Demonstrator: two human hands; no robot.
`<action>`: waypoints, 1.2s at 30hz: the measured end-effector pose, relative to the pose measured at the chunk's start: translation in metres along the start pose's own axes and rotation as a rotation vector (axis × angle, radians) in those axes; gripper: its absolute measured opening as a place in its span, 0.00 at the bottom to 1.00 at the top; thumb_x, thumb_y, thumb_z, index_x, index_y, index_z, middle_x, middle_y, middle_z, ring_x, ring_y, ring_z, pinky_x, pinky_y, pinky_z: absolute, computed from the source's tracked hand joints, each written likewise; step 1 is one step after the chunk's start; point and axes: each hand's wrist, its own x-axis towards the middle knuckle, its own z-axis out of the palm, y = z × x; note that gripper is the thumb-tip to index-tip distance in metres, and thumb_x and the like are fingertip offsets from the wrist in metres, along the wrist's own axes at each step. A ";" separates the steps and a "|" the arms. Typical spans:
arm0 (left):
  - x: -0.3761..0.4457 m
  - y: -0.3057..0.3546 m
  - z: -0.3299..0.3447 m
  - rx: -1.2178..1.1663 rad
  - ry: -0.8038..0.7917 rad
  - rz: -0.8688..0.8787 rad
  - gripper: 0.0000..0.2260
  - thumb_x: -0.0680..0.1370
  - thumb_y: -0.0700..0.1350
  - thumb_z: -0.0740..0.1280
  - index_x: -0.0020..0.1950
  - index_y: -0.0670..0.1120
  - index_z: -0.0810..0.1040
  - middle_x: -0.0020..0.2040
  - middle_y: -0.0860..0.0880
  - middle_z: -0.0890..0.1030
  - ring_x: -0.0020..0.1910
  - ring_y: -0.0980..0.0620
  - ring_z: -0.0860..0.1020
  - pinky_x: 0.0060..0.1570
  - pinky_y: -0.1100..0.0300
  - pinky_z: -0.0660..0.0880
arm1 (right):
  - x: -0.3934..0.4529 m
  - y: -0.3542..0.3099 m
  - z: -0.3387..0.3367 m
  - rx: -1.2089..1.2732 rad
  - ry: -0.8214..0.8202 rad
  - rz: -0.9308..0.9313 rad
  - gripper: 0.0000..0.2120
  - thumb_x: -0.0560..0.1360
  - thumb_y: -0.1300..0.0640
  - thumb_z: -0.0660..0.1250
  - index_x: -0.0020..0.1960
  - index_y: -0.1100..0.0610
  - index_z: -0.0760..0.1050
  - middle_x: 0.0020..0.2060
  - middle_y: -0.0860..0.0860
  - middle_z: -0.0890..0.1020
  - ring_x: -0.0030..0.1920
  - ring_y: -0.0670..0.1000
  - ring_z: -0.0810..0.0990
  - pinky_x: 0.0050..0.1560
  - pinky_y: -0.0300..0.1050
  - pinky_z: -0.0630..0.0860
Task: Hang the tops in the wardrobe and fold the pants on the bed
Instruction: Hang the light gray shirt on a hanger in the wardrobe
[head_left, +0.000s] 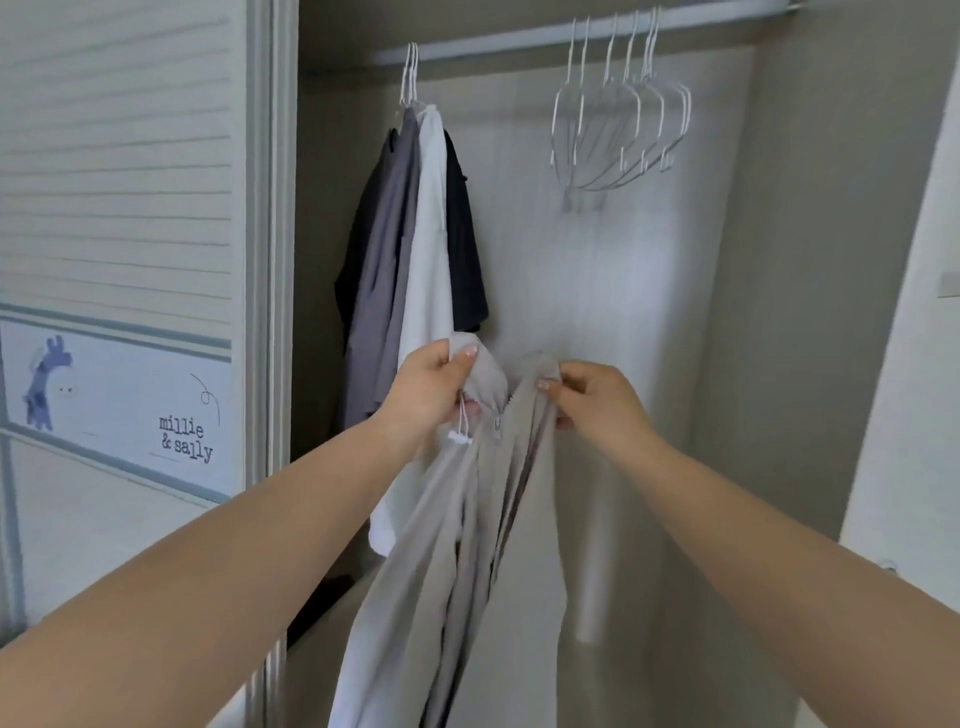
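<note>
A light grey top (457, 545) with a zip and a white drawstring hangs in front of the open wardrobe. My left hand (431, 389) grips its bunched collar on the left. My right hand (592, 397) pinches the collar edge on the right. The cloth drops below the frame's lower edge. No hanger shows inside this top. On the rail (519, 47), several tops (415, 249) hang at the left: dark grey, white and black. Several bare white wire hangers (618, 114) hang on the rail at the right.
A slatted sliding door (119, 208) with a giraffe sticker and the words "millie & sally" stands at the left. The wardrobe's back wall (597, 291) and right side panel (810, 312) are pale. A white wall edge (914, 415) rises at far right.
</note>
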 end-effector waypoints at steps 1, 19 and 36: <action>0.009 0.001 -0.003 0.000 0.024 0.024 0.13 0.82 0.45 0.60 0.56 0.34 0.75 0.44 0.38 0.79 0.39 0.48 0.80 0.43 0.52 0.82 | 0.007 0.002 -0.003 0.069 0.060 0.030 0.10 0.77 0.60 0.65 0.39 0.63 0.76 0.35 0.60 0.79 0.39 0.57 0.79 0.44 0.51 0.82; 0.147 0.030 0.004 -0.276 0.050 0.024 0.07 0.81 0.43 0.62 0.47 0.41 0.75 0.38 0.42 0.79 0.34 0.49 0.80 0.37 0.57 0.75 | 0.140 -0.014 -0.041 0.075 -0.075 -0.029 0.08 0.74 0.62 0.62 0.43 0.57 0.80 0.37 0.51 0.79 0.40 0.49 0.78 0.46 0.44 0.81; 0.241 0.054 0.012 -0.447 -0.241 0.193 0.05 0.79 0.33 0.63 0.47 0.40 0.77 0.37 0.45 0.84 0.35 0.51 0.84 0.32 0.61 0.79 | 0.300 -0.145 -0.057 -1.489 0.361 -0.313 0.16 0.78 0.52 0.59 0.63 0.56 0.73 0.62 0.55 0.73 0.64 0.57 0.69 0.60 0.51 0.66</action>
